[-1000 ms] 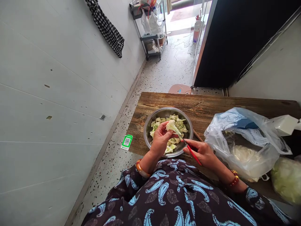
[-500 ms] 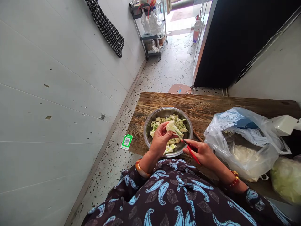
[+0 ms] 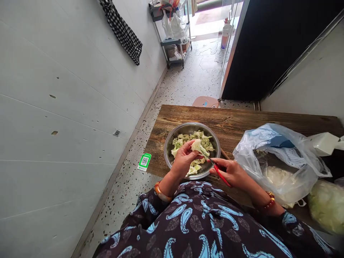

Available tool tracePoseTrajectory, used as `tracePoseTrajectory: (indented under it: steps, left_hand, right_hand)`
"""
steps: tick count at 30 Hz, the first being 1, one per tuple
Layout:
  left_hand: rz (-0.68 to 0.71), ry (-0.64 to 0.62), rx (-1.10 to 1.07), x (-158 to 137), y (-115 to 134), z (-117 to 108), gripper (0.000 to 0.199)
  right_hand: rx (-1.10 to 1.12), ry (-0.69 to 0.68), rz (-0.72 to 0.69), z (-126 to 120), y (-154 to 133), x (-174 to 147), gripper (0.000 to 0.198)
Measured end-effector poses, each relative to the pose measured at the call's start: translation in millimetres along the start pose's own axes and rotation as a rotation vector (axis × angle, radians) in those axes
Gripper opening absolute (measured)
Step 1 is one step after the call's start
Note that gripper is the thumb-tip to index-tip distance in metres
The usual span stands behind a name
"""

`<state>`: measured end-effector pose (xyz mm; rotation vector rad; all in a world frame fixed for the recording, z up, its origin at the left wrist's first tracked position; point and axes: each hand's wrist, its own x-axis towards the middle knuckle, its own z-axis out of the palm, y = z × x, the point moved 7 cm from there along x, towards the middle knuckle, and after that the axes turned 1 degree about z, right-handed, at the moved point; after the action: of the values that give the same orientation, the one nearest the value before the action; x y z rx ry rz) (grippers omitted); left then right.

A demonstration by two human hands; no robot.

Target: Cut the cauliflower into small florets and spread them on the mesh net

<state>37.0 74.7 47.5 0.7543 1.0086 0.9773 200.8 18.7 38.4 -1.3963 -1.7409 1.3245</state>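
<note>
Over a round metal bowl (image 3: 168, 157), my left hand (image 3: 184, 157) pinches a pale cauliflower floret (image 3: 197, 146) by its head, stem pointing right and down. My right hand (image 3: 232, 172) is closed around red-handled scissors (image 3: 220, 175), whose dark blades lie against the floret's stem. Part of the handles is hidden by my fingers. Several cut cauliflower pieces (image 3: 206, 143) lie in the bowl beneath both hands.
The bowl stands on a dark wooden table (image 3: 185, 113). To the right are an open clear plastic bag (image 3: 271, 161), a bagged pale-green vegetable (image 3: 328, 204) and a white box (image 3: 324, 143). A green QR-code card (image 3: 144, 162) lies at the left edge. Chopsticks (image 3: 225, 154) rest beside the bowl.
Both hands have shifted very slightly to the right with the floret and scissors. The floret looks slightly turned; the blades stay at its stem.
</note>
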Motion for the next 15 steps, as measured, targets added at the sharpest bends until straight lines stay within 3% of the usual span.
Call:
tracePoseTrajectory:
  steps: [4,10,15]
  left_hand:
    - [0.016,0.075,-0.031,4,5,-6,0.049]
    - [-0.009,0.031,-0.002,2,4,0,0.047]
    - [-0.012,-0.028,0.046,-2,-5,5,0.04]
  right_hand:
    - [0.053,-0.011,0.011,0,11,-9,0.041]
    - [0.319,0.315,0.005,-15,9,-2,0.045]
    - [0.432,0.341,0.028,1,-2,26,0.05]
